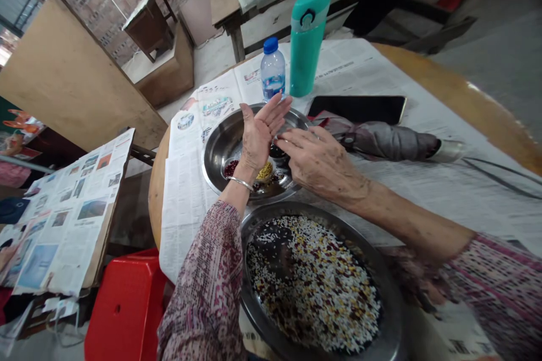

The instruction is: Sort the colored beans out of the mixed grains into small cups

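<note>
My left hand (259, 138) is held palm up over a steel basin (214, 135), its fingers stretched out and a bangle at the wrist. Close beside that palm, my right hand (319, 163) has its fingers bent and drawn together; anything between the fingertips is too small to make out. Inside the basin sit sorted heaps: dark red beans (231, 167), yellow beans (265, 171) and a partly hidden black heap (277, 151). Nearer to me stands a wider steel tray (392, 304) holding a mix of white, yellow, dark red and black grains (326, 282).
Behind the basin stand a small water bottle (273, 67) and a teal flask (308, 42). To the right lie a black phone (358, 109) and a folded grey umbrella (385, 144). Newspaper (182, 208) covers the round table. A red stool (127, 304) is at lower left.
</note>
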Motion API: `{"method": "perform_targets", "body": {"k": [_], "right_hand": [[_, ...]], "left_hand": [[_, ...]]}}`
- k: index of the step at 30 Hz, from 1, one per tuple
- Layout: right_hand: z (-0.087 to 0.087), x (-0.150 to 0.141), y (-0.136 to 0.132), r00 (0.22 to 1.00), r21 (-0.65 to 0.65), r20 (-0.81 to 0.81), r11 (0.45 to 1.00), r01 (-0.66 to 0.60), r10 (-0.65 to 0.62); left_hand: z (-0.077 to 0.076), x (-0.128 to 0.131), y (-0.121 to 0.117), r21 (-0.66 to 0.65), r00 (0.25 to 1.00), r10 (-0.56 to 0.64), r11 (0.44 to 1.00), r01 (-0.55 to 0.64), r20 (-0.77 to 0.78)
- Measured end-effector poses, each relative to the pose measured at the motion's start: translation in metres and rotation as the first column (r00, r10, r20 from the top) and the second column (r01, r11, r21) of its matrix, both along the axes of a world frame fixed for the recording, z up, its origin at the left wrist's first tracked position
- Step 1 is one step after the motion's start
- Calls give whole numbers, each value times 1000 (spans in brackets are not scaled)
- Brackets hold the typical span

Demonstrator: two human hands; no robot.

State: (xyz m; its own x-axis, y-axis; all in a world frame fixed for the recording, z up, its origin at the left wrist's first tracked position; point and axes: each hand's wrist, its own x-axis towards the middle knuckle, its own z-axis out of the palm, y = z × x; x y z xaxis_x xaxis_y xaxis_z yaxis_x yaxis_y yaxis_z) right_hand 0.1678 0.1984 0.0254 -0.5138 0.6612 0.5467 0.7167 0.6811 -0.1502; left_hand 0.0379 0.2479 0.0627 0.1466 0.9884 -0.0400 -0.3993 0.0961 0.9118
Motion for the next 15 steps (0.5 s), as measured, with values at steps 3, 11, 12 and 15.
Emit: {"method": "perform_targets", "body": {"k": [3, 11, 12, 15], "right_hand": [[2, -4, 1, 1000, 39, 12, 999, 26, -27], [0, 5, 1, 998, -25, -30, 998, 53, -53], [2, 6, 0, 995, -32, -85, 999, 43, -46], [7, 7, -5, 975, -28, -219, 999, 29, -34]], "left_hand": [[-1, 0, 0, -14, 1000, 12, 1000, -11, 5], [-5, -2, -5, 20, 999, -17, 1000, 18, -48], [-5, 0, -6, 18, 998, 9, 1000, -8, -57], [-8, 7, -8, 43, 986, 100, 995, -95, -132]]}}
